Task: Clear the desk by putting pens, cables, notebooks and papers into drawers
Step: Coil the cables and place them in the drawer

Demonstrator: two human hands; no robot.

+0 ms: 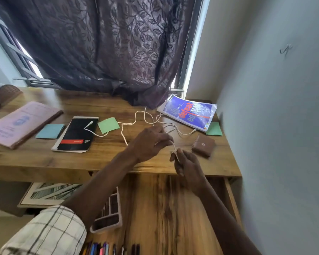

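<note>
Two hands at front edge of counter (35, 155), both on white cable (123, 133). L hand (151, 142): fingers curled, pinching cable just above R hand (188, 164). R hand: thumb & fingers pinching short upright stretch at cable's near end. Rest of cable loose in loops across mid counter, one plug end lying on black notebook (75, 134), another end just beside blue magazine (190, 113) at back right.

Left of notebook, blue pad (50, 131), then big pink book (20, 122). Green paper (108, 125) touching notebook's right edge; second green paper (214, 128) partly under magazine's corner. Brown pouch (203, 145) w/ snap button near right edge, apart from R hand.

Below counter, drawer (164, 208) pulled open: pens (103, 249) in a row at near end, white divider tray (109, 214) partly hidden by L forearm. Dark leaf-pattern curtain (109, 43) hanging to counter's back edge.
</note>
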